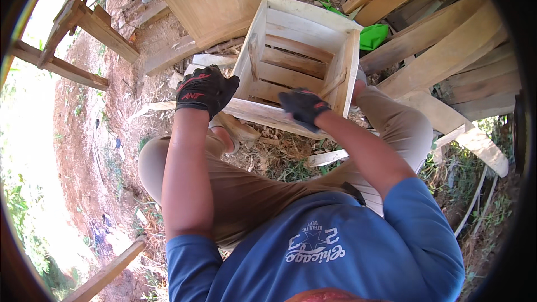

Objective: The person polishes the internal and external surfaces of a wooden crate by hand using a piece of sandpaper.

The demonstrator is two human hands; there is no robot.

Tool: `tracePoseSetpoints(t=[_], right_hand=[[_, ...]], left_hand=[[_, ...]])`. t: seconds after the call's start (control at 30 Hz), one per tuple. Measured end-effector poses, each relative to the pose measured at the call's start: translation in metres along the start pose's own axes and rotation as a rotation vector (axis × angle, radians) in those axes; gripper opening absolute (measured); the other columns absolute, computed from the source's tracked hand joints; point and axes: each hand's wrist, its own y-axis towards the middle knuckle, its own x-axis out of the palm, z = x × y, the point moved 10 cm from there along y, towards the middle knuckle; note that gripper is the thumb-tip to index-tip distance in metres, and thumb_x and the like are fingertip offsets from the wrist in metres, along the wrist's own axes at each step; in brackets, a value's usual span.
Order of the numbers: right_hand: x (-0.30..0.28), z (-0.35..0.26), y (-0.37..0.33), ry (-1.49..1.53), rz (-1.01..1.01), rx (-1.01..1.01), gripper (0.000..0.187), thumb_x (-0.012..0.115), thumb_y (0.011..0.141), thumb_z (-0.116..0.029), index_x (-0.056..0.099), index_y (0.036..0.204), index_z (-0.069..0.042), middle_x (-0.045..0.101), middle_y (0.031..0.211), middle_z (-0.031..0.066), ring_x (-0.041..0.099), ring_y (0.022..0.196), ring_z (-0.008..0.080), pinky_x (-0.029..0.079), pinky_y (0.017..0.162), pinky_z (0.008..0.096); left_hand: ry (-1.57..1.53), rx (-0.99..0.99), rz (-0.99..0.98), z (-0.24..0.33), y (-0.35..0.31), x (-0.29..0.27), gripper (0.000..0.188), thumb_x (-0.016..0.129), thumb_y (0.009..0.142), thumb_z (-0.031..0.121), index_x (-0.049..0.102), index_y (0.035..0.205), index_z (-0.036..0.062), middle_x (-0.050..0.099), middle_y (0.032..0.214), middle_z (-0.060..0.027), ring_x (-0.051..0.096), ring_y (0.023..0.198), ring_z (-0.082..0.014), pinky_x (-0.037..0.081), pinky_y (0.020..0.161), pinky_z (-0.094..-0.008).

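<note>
A pale wooden crate with slatted sides stands between my knees, its open top facing me. Over its near left corner, my left hand in a black and red glove is closed in a fist; what it grips, if anything, is hidden. My right hand, gloved the same way, is above the crate's near board, close to its right half. Motion smears its fingers, and I cannot tell whether it touches the board.
A broad wooden panel lies beyond the crate at the left. Stacked planks fill the right side, with a bright green bag beside the crate. A wooden frame stands at the far left. Wood scraps lie near my feet.
</note>
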Motion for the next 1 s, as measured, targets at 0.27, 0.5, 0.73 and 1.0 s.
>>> tracePoseSetpoints(t=[0.27, 0.5, 0.73, 1.0], right_hand=[[0.007, 0.034, -0.030, -0.175, -0.109, 0.094, 0.023, 0.055, 0.096, -0.026, 0.061, 0.105, -0.006, 0.072, 0.092, 0.0238, 0.070, 0.094, 0.0452, 0.053, 0.089, 0.0537], [0.031, -0.042, 0.129, -0.065, -0.138, 0.134, 0.032, 0.055, 0.095, -0.025, 0.073, 0.112, -0.006, 0.076, 0.112, 0.0211, 0.074, 0.105, 0.0410, 0.058, 0.091, 0.0509], [0.026, -0.037, 0.099, -0.080, -0.230, 0.150, 0.033, 0.055, 0.093, -0.026, 0.080, 0.108, -0.009, 0.077, 0.116, 0.0171, 0.072, 0.113, 0.0388, 0.057, 0.096, 0.0465], [-0.002, 0.041, -0.045, 0.024, -0.069, 0.020, 0.018, 0.050, 0.096, -0.024, 0.062, 0.095, -0.011, 0.069, 0.090, 0.0177, 0.068, 0.092, 0.0405, 0.050, 0.082, 0.0495]], left_hand=[[-0.040, 0.086, 0.034, -0.001, -0.024, 0.010, 0.064, 0.056, 0.101, 0.062, 0.069, 0.110, 0.0008, 0.076, 0.101, -0.0242, 0.074, 0.102, -0.0438, 0.057, 0.091, -0.0532], [0.004, 0.019, 0.039, -0.022, -0.014, 0.000, 0.062, 0.057, 0.100, 0.062, 0.074, 0.108, 0.0020, 0.077, 0.107, -0.0224, 0.074, 0.103, -0.0418, 0.058, 0.093, -0.0508], [-0.015, -0.034, 0.036, -0.025, 0.001, -0.002, 0.065, 0.056, 0.100, 0.064, 0.076, 0.108, 0.0030, 0.077, 0.112, -0.0213, 0.074, 0.108, -0.0401, 0.057, 0.096, -0.0496], [-0.008, 0.037, 0.098, -0.030, -0.016, 0.003, 0.064, 0.056, 0.100, 0.062, 0.072, 0.108, 0.0003, 0.077, 0.103, -0.0220, 0.074, 0.101, -0.0415, 0.056, 0.090, -0.0527]])
